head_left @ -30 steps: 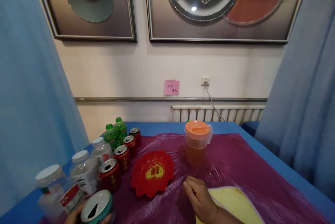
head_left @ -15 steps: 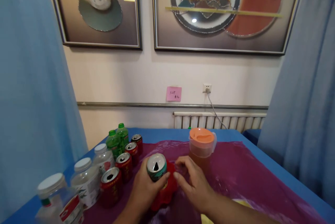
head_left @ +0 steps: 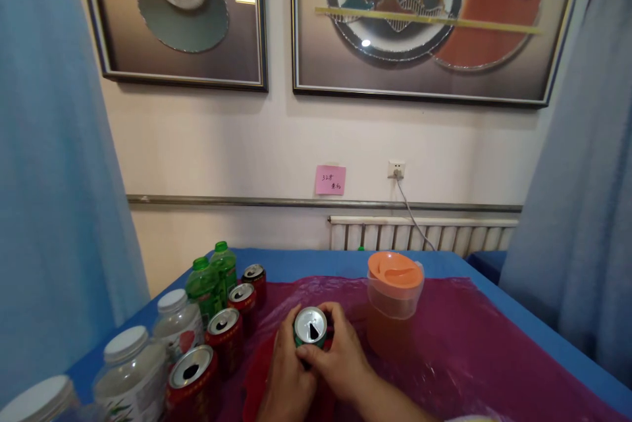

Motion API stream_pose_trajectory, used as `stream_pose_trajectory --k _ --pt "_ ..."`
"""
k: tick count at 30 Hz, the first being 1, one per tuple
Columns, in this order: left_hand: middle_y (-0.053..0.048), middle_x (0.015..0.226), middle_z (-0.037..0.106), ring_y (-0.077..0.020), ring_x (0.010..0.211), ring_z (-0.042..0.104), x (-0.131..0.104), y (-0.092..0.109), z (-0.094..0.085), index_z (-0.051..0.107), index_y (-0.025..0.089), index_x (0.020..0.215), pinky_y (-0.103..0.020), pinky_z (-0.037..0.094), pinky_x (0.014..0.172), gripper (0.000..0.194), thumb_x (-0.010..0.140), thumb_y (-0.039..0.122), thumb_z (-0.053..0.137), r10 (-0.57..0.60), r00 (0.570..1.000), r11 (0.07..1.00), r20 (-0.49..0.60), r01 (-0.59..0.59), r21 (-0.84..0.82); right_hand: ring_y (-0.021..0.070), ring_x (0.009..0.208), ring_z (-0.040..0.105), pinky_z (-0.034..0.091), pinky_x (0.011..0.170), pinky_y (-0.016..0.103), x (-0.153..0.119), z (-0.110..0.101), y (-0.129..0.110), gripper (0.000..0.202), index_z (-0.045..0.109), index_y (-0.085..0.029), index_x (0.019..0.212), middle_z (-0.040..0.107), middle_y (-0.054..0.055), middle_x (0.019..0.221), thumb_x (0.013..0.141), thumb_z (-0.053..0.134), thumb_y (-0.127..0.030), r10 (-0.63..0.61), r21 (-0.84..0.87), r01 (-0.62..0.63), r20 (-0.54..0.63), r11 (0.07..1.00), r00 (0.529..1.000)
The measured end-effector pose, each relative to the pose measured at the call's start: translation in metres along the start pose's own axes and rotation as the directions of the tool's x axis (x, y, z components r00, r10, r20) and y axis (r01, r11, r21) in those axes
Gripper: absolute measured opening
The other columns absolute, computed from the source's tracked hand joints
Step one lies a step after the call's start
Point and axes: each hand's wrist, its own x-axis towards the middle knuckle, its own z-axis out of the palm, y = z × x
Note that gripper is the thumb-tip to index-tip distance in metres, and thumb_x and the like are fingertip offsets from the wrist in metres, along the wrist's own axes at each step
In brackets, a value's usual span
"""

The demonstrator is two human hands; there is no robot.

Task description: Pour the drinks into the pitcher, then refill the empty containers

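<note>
A green can [head_left: 311, 326] with an opened silver top stands upright between my two hands at the lower middle of the view. My left hand [head_left: 288, 369] is wrapped round its left side. From the right, my right hand [head_left: 343, 353] grips the same can, its thumb across the near side and its fingers behind. Beneath my hands lies a red object [head_left: 257, 369], mostly covered by them. To the right of my right hand stands a clear pitcher [head_left: 394, 297] with an orange lid and amber liquid.
Left of my hands, a row of several opened red cans [head_left: 224, 340] runs back. Beyond it stand clear jars [head_left: 131, 369] with white lids and two green bottles [head_left: 203, 287]. Purple plastic sheeting [head_left: 459, 336] covers part of the blue table [head_left: 533, 336].
My right hand has moved left and closed on the can that my left hand held alone. The can sits slightly further right and lower in the view. The camera view has shifted a little.
</note>
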Motion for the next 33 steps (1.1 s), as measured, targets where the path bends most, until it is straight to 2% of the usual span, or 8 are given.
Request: stream_pose_trajectory --k 7,12,16,18,21,24,28,33 --pt "-0.016 0.153 0.053 -0.0321 0.139 0.053 -0.008 0.001 -0.014 0.042 0.021 0.15 -0.045 0.05 0.112 0.072 0.084 0.035 0.064 0.044 0.96 0.987 0.276 0.001 -0.16 0.026 0.109 0.066 0.049 0.098 0.039 0.006 -0.022 0.028 0.056 0.056 -0.022 0.125 0.07 0.009 0.12 0.076 0.078 -0.039 -0.128 0.165 0.123 0.022 0.979 0.991" --pt "-0.012 0.152 0.055 -0.0317 0.139 0.054 -0.009 -0.001 -0.016 0.048 0.024 0.148 -0.046 0.045 0.116 0.067 0.086 0.04 0.066 0.043 0.948 0.976 0.316 0.027 -0.215 0.0236 0.106 0.067 0.05 0.094 0.035 0.008 -0.042 0.025 0.054 0.05 -0.024 0.119 0.071 0.007 0.113 0.079 0.078 -0.047 -0.195 0.248 0.166 0.097 0.954 0.976" --pt "-0.01 0.151 0.057 -0.0314 0.136 0.056 -0.006 0.004 -0.017 0.048 0.026 0.148 -0.046 0.046 0.114 0.07 0.084 0.041 0.072 0.074 0.92 0.973 0.384 0.017 -0.23 0.0235 0.107 0.067 0.051 0.095 0.035 0.007 -0.045 0.023 0.055 0.05 -0.024 0.122 0.07 0.008 0.114 0.082 0.075 -0.051 -0.264 0.286 0.208 0.177 0.935 0.948" --pt "-0.009 0.147 0.06 -0.0318 0.132 0.059 -0.005 0.009 -0.017 0.051 0.026 0.147 -0.045 0.049 0.112 0.07 0.082 0.04 0.075 0.082 0.91 0.974 0.407 0.014 -0.227 0.0248 0.115 0.064 0.05 0.099 0.037 0.007 -0.045 0.024 0.053 0.052 -0.023 0.124 0.067 0.01 0.123 0.084 0.073 -0.051 -0.31 0.282 0.253 0.181 0.925 0.933" --pt "-0.01 0.138 0.067 -0.0324 0.122 0.066 -0.003 0.018 -0.016 0.057 0.024 0.14 -0.044 0.055 0.104 0.067 0.078 0.038 0.078 0.055 0.916 0.983 0.398 0.02 -0.182 0.0267 0.127 0.057 0.047 0.106 0.039 0.007 -0.045 0.023 0.049 0.057 -0.023 0.126 0.059 0.011 0.134 0.087 0.068 -0.049 -0.384 0.211 0.347 0.17 0.914 0.908" --pt "-0.01 0.129 0.072 -0.0329 0.114 0.07 -0.002 0.023 -0.017 0.063 0.022 0.13 -0.045 0.058 0.099 0.061 0.073 0.037 0.079 0.04 0.953 0.996 0.302 -0.015 -0.085 0.0269 0.129 0.055 0.045 0.109 0.04 0.004 -0.046 0.021 0.048 0.057 -0.022 0.132 0.059 0.011 0.134 0.089 0.063 -0.044 -0.415 0.109 0.401 0.176 0.91 0.893" --pt "-0.012 0.128 0.07 -0.0332 0.117 0.067 0.0 0.024 -0.022 0.062 0.021 0.124 -0.051 0.052 0.106 0.058 0.069 0.03 0.075 0.07 0.983 0.995 0.172 -0.081 0.058 0.0282 0.13 0.055 0.045 0.111 0.043 -0.003 -0.044 0.023 0.06 0.05 -0.022 0.142 0.058 0.012 0.14 0.087 0.066 -0.038 -0.424 0.011 0.43 0.178 0.903 0.888" --pt "-0.013 0.132 0.067 -0.0324 0.121 0.065 -0.001 0.018 -0.024 0.056 0.021 0.126 -0.05 0.051 0.107 0.06 0.069 0.028 0.073 0.122 0.974 0.981 0.189 -0.148 0.128 0.0294 0.132 0.053 0.044 0.112 0.046 -0.009 -0.042 0.022 0.066 0.042 -0.02 0.147 0.056 0.014 0.142 0.088 0.067 -0.035 -0.501 -0.065 0.52 0.188 0.852 0.845"
